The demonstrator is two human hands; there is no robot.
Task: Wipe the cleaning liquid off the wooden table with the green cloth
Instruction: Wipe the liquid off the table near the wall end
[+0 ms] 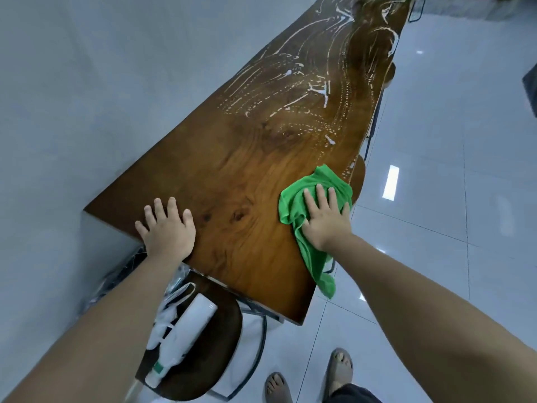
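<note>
A long dark wooden table (232,175) runs away from me along a pale wall. White streaks of cleaning liquid (316,91) cover its middle and far part; the near part looks dry. My right hand (325,219) presses flat, fingers straight, on a crumpled green cloth (293,205) at the table's right edge. One end of the cloth hangs over the edge. My left hand (168,228) rests flat on the table's near left corner, fingers spread.
A round dark stool (220,338) stands under the near end, with a white bottle (186,330) lying on it beside some white plastic. Two more stools show at the table's right edge. Glossy tiled floor (436,199) lies to the right. My feet stand below.
</note>
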